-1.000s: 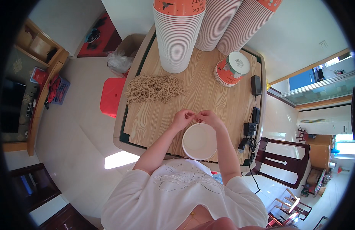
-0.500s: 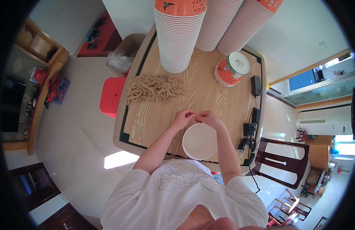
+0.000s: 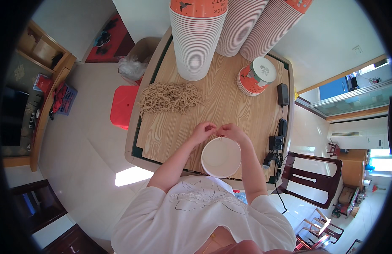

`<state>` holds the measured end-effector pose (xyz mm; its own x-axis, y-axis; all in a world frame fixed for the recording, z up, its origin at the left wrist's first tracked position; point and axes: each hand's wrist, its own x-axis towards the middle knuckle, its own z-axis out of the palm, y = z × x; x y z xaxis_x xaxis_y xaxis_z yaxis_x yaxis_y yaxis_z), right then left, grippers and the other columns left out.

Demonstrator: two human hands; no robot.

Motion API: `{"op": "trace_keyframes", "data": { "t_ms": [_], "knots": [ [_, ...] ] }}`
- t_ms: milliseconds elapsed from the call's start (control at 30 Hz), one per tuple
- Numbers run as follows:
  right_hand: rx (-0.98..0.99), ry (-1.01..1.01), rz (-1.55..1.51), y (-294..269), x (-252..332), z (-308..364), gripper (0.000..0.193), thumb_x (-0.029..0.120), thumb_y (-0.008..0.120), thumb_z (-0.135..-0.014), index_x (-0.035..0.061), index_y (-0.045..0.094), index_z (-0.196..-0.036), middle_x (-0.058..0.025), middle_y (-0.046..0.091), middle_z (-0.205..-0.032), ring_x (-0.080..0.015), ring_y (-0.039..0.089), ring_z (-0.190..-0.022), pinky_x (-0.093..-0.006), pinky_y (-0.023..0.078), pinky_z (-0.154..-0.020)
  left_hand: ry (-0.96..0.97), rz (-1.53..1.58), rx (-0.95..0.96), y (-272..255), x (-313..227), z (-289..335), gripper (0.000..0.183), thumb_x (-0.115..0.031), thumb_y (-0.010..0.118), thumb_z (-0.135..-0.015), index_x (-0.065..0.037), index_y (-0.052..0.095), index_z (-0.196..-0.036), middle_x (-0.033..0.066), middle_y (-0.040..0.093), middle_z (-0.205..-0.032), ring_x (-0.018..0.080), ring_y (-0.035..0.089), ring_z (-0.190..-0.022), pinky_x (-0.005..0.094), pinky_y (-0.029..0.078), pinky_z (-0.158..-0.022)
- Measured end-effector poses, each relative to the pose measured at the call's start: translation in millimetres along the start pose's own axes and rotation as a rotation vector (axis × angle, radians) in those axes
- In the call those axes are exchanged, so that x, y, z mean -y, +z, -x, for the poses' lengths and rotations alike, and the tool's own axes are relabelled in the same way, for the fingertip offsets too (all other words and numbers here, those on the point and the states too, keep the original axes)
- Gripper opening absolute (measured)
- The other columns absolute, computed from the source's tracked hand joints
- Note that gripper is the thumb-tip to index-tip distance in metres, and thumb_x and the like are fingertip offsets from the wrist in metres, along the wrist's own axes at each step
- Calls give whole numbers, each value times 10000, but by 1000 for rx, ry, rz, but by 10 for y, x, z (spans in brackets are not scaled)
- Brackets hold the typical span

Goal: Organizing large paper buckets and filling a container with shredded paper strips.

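Note:
A white paper bucket [image 3: 221, 158] stands at the table's near edge in front of me, its open mouth facing up. At its far rim my right hand [image 3: 232, 132] is closed, fingertips pinched on a short thin cord [image 3: 221, 135] that shows at the rim. Just left of it, a small gap away, my left hand [image 3: 204, 132] has its fingertips curled together; anything between them is too small to make out. Farther left lies a tangled heap of tan cords [image 3: 170, 98].
Tall stacks of nested buckets [image 3: 195, 51] rise at the table's far side. Some short orange-and-white tubs [image 3: 253, 80] sit at the far right. Black power adapters [image 3: 282, 94] and cables line the right edge. A red stool [image 3: 122, 106] is left of the table, a dark wooden chair [image 3: 312, 178] right.
My hands have moved slightly apart; before, their fingertips met above the bucket's far rim. The bucket has barely shifted.

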<state>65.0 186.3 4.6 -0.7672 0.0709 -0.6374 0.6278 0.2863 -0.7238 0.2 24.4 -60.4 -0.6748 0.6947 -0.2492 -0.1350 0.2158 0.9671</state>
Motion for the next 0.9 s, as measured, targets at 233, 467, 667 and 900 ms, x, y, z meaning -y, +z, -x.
{"op": "trace_keyframes", "data": {
  "t_ms": [233,467,667,900],
  "knots": [
    [29,17,26,-21,-17,7,180,189,587,-730,18,639,-740,-55,595,-636,-117,548,-617,-266,440,-581,-50,-118,17,-78,32,40,46,-59,624,-745,-28,634,-777,37,624,-720,84,561,-670,238,460,-630],
    [96,-14,136,-20,-59,-31,172,188,575,-740,29,642,-752,-20,603,-660,-86,543,-634,-238,444,-599,-56,-249,-132,-94,223,-45,90,-117,646,-688,-45,640,-743,65,629,-685,134,591,-628,278,474,-602],
    [162,-18,321,-36,-16,34,174,204,576,-759,49,652,-783,-27,613,-676,-95,545,-643,-255,446,-618,-179,-253,129,-125,413,11,83,-119,661,-663,-59,637,-715,72,625,-680,158,593,-619,283,463,-583],
    [176,-131,376,-45,40,148,236,189,575,-776,60,607,-972,-71,612,-857,-175,570,-774,-293,455,-689,-140,-377,275,-114,449,62,106,-133,686,-643,-70,648,-720,59,622,-659,155,580,-603,308,461,-573]
  ]
}}
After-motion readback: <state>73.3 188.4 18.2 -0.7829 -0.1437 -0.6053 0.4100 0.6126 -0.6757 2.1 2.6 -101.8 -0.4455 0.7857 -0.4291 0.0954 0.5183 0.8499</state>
